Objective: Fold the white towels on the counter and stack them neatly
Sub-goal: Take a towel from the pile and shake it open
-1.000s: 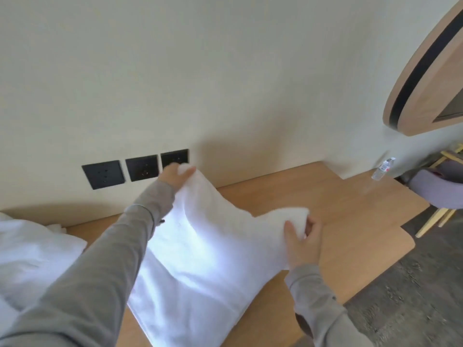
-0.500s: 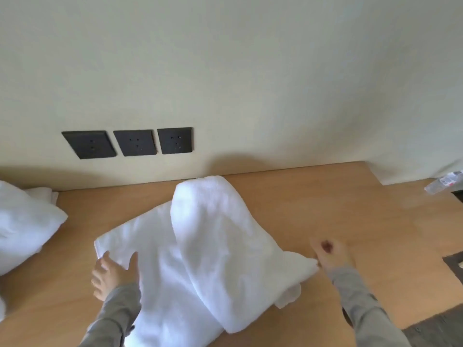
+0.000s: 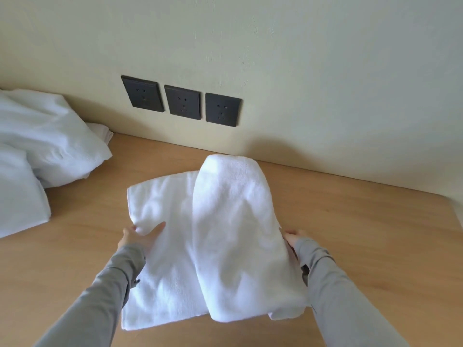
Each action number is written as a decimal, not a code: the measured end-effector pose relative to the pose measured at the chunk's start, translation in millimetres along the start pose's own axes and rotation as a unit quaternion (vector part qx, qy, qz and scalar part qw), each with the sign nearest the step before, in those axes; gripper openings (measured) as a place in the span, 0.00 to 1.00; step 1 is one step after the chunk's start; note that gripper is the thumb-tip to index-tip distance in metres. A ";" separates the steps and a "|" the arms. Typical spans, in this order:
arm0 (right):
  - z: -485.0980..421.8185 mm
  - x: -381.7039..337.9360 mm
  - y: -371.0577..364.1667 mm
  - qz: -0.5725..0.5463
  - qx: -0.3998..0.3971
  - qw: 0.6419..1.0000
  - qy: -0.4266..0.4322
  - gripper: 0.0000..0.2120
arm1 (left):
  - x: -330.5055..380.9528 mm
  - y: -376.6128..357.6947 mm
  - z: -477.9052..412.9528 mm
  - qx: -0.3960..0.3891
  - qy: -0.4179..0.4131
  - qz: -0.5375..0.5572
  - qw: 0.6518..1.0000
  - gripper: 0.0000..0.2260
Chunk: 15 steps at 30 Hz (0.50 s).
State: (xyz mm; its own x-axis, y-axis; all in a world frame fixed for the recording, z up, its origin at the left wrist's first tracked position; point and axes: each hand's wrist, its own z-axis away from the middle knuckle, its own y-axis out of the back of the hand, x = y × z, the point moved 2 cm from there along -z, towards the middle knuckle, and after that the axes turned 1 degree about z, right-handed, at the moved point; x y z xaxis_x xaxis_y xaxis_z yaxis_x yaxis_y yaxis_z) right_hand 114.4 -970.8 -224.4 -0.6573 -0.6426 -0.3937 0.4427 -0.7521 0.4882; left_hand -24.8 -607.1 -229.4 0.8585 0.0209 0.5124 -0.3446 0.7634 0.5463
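Observation:
A white towel (image 3: 170, 246) lies on the wooden counter (image 3: 363, 234) in front of me, its right part (image 3: 233, 221) folded over into a thick, raised roll. My left hand (image 3: 140, 236) grips the towel's left edge, thumb on top and fingers at the rim. My right hand (image 3: 292, 237) is pressed against the right side of the folded part. Its fingers are tucked under the cloth and mostly hidden. Both sleeves are grey.
A heap of unfolded white towels (image 3: 37, 151) lies on the counter at the far left. Three black wall sockets (image 3: 184, 102) sit just above the counter's back edge. The cream wall closes off the back, and the counter steps away at the right (image 3: 456, 206).
My left hand has moved onto the towel's left edge and taken hold. My right hand has come in from beside the towel to the folded part's right side.

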 end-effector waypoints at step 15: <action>43.1 -0.4 -26.1 -0.118 -0.086 0.988 0.043 0.35 | 31.5 -9.0 7.1 -0.044 -0.139 -0.005 0.989 0.25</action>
State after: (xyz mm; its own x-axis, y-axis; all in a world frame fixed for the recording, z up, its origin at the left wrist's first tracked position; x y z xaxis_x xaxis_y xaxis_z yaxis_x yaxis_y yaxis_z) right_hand 76.8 -944.7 -203.4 -0.7037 -0.4506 -0.5493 0.3852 -0.8916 0.2379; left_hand 2.6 -617.8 -213.4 0.7203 -0.1548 0.6762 -0.2927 0.8159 0.4986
